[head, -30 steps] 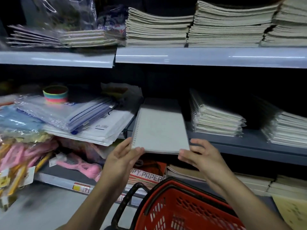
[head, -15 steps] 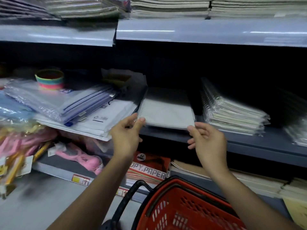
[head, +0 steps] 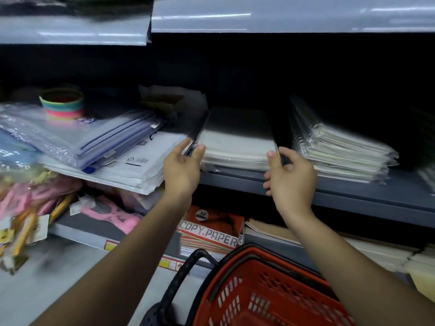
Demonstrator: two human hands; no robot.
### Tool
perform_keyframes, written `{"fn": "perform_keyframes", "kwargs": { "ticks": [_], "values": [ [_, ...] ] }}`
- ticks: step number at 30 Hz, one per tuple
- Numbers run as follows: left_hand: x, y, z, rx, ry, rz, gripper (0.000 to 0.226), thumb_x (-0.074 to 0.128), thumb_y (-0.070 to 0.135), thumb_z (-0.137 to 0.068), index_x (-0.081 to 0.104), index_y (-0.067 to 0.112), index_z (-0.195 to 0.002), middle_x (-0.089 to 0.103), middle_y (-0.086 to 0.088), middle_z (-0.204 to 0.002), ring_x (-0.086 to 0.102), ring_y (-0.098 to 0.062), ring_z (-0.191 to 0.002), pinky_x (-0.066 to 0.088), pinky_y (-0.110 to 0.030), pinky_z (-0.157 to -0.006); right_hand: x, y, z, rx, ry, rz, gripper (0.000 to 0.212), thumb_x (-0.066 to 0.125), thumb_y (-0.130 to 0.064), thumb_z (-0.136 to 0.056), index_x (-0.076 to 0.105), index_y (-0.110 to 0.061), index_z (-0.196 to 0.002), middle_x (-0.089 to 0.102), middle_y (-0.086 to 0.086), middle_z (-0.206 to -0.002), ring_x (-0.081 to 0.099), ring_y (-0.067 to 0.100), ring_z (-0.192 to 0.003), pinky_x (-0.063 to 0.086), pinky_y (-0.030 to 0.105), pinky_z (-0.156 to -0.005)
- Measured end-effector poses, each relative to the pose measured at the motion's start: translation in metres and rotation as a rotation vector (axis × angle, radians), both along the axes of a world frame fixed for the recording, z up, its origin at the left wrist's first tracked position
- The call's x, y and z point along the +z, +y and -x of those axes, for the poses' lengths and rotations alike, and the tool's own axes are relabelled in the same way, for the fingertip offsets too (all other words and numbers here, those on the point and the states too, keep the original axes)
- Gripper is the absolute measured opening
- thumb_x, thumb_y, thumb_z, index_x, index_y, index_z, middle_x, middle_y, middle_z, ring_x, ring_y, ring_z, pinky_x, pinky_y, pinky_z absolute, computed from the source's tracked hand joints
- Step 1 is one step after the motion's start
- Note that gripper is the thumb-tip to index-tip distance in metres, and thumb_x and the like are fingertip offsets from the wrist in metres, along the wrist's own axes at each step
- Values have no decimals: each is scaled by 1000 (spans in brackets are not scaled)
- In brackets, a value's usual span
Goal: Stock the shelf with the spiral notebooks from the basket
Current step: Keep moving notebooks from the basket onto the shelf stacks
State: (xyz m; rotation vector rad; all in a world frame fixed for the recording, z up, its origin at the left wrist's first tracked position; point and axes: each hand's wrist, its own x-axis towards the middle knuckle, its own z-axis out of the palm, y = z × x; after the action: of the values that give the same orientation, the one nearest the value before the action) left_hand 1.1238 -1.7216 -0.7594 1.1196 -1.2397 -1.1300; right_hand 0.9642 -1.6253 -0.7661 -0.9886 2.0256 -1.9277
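A grey metal shelf [head: 329, 196] runs across the middle of a dim shop aisle, under a pale upper shelf [head: 282, 17] whose front edge catches strip-light glare; the back of the bay is nearly black. On the grey shelf lies a low stack of plastic-wrapped white spiral notebooks [head: 237, 142], its wire binding along the left side. The left hand [head: 181, 168] holds the stack's near left corner, thumb on the front edge and fingers alongside the spiral. The right hand [head: 290, 177] grasps the near right corner, thumb on top and fingers curled beside and below it. Just to the right, apart from it, sits a taller pile of wrapped spiral notebooks [head: 339, 151]. To the left, clear plastic zip folders [head: 89, 135] lie tilted over white padded envelopes [head: 131, 170], with a rainbow-striped ring toy [head: 61, 103] behind them. Below, a lower shelf holds a red pack of copy paper [head: 211, 229] and pink packaged items [head: 110, 215]. A red plastic shopping basket with a black handle [head: 266, 295] stands near, at the bottom edge; its inside is cut off, so whether notebooks lie in it cannot be told. The far left goods and the upper shelf are blurred, and the right end of the shelf fades into shadow.
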Motion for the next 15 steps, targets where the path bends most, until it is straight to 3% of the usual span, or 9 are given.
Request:
{"fn": "perform_keyframes", "kwargs": {
  "ticks": [4, 7, 11, 15],
  "values": [
    [-5, 32, -15, -35, -59, 7, 37, 66, 42, -92, 63, 26, -126, 59, -5, -79, 51, -7, -53, 45, -22, -50, -1, 37, -6, 70, -39, -34, 28, 59, -40, -96, 63, -25, -120, 70, 2, -65, 66, 14, -50, 56, 35, -55],
    [-6, 62, -22, -75, -69, -5, 28, 65, 37, -93, 66, 26, -119, 60, -3, -73, 54, -2, -52, 46, -17, -47, -4, 69, -9, 134, -56, -99, 21, 60, -37, -97, 63, -27, -115, 71, 4, -67, 66, 14, -50, 57, 36, -57],
    [-13, 96, -26, -126, -6, -57, 24, 68, 27, -93, 68, 18, -115, 57, -5, -68, 50, -8, -52, 44, -19, -45, -16, 106, -13, 165, -99, -185, 15, 63, -31, -95, 68, -22, -105, 70, 6, -63, 64, 18, -47, 56, 39, -53],
    [-37, 131, -24, -250, -103, -104, 14, 68, 22, -92, 70, 15, -105, 58, -1, -62, 47, -8, -43, 42, -23, -45, -35, 146, -15, 220, -189, -262, 12, 62, -26, -96, 68, -16, -94, 67, 11, -62, 59, 21, -46, 50, 36, -47]
  ]
}}
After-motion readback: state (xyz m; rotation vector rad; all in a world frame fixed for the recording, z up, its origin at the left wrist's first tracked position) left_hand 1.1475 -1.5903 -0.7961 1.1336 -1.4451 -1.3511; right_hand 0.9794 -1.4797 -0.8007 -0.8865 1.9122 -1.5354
